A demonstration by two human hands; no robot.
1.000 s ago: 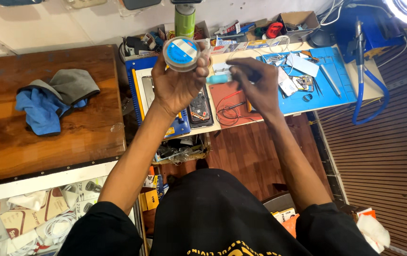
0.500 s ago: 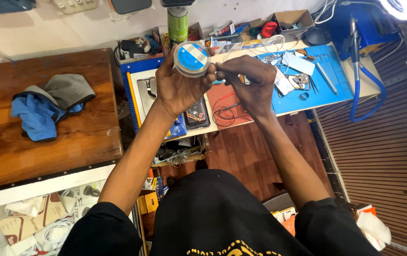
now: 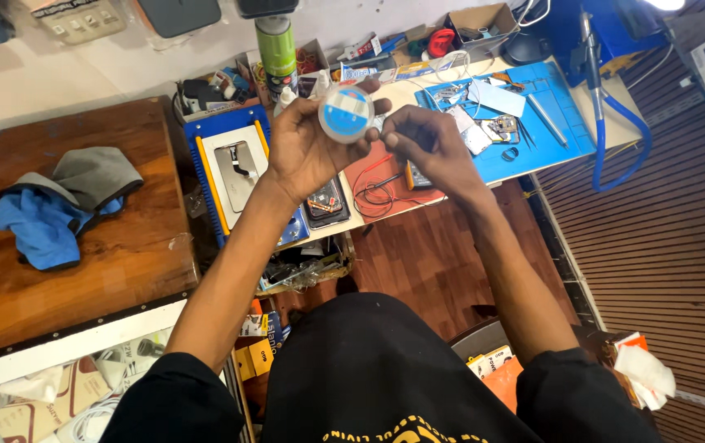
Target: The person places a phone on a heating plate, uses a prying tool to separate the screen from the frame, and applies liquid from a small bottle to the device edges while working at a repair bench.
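The wooden table (image 3: 82, 271) fills the left of the view, a dark brown slab well to the left of the spool, and on it lies a crumpled blue and grey cloth (image 3: 65, 201). To the right of the spool stretches the blue work mat (image 3: 566, 135), strewn with small parts, a white card and slim tools. A blue hose (image 3: 623, 139) loops over the mat's right edge, farther from the spool than anything else on that side. Just left of and below the spool sits a blue-framed tray with yellow rails (image 3: 233, 176), with a metal plate in its middle. Behind the spool, toward the wall, stands a green spray can (image 3: 277, 49), upright. Below the spool a dark phone (image 3: 326, 203) lies flat beside a tangle of red wire (image 3: 373, 197).

The left hand (image 3: 307, 152) holds the round spool (image 3: 346, 115), white with a blue face turned up to the camera; its fingers are wrapped around the rim, thumb at the right side. The right hand (image 3: 430, 143) is just right of the spool, its fingers (image 3: 392, 135) pinched narrow close against the spool's edge; what they pinch is too fine to tell.
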